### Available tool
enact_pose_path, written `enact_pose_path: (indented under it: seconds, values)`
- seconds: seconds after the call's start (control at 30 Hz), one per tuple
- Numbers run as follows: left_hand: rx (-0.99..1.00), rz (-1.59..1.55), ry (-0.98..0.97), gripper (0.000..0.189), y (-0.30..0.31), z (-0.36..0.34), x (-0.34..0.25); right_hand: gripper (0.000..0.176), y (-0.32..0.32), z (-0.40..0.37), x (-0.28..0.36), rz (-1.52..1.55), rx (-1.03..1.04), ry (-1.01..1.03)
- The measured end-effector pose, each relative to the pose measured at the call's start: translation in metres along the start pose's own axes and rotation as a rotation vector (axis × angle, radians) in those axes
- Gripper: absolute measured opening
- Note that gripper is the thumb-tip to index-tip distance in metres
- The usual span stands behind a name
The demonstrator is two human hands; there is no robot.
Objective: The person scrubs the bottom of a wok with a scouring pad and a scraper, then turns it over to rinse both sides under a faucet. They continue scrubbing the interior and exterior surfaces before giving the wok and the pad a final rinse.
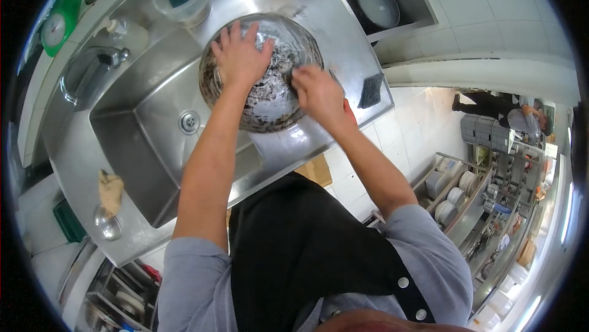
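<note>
A large round metal pan (276, 108), its surface blotched with dark burnt residue, lies on the steel counter at the right edge of the sink basin. My left hand (242, 56) rests flat on the pan's upper left part with its fingers spread. At the pan's right side, my right hand (316, 90) is closed, its fingers curled around something small and dark whose shape is mostly hidden. A dark scouring pad (370, 91) lies near the counter's right corner.
The steel sink (141, 142) is left of the pan, with a faucet (92, 65). A clear tub (199, 10) holds a green pad. A second basin at the top right holds a bowl (378, 6). Dish shelves (460, 197) and a person (521, 117) are at the right.
</note>
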State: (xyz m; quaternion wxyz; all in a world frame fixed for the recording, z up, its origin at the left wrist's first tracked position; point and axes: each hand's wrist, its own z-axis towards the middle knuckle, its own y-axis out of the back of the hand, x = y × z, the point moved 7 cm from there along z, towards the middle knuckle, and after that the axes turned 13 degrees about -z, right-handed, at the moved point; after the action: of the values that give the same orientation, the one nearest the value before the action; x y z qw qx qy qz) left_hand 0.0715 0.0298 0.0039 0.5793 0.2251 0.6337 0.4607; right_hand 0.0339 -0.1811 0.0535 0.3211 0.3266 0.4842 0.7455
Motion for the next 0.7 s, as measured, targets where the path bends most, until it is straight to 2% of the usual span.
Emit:
enact_pose_path:
  seconds: [0.07, 0.1, 0.17, 0.23, 0.37, 0.5, 0.6, 0.63, 0.7]
  values:
    - [0.005, 0.001, 0.003, 0.069, 0.001, -0.002, -0.001, 0.020, 0.010, -0.041, 0.016, 0.026, 0.059, 0.074]
    - [0.028, -0.008, 0.014, 0.070, 0.002, -0.001, -0.001, 0.019, 0.008, -0.035, 0.007, 0.100, 0.021, 0.077]
    - [0.079, -0.022, 0.030, 0.071, 0.004, 0.000, -0.003, 0.022, -0.008, 0.010, -0.021, 0.050, 0.015, -0.016]
    - [0.020, -0.003, 0.012, 0.069, 0.000, -0.003, 0.001, 0.026, -0.023, 0.037, -0.042, 0.016, -0.051, -0.105]
    - [0.019, 0.007, 0.009, 0.069, 0.001, -0.003, -0.001, 0.031, 0.000, -0.063, 0.012, -0.004, 0.046, -0.043]
    - [0.062, -0.010, 0.018, 0.071, 0.005, 0.000, -0.006, 0.026, -0.014, 0.004, -0.022, -0.069, -0.019, -0.082]
    - [0.049, 0.012, 0.019, 0.070, 0.000, -0.005, 0.000, 0.022, -0.042, 0.068, -0.063, -0.038, 0.161, -0.257]
    - [0.044, 0.020, 0.011, 0.070, 0.001, -0.005, 0.000, 0.023, -0.037, 0.052, -0.056, -0.062, 0.169, -0.292]
    - [0.026, 0.018, -0.005, 0.070, 0.001, 0.001, -0.004, 0.025, -0.014, -0.027, -0.025, -0.005, 0.044, -0.241]
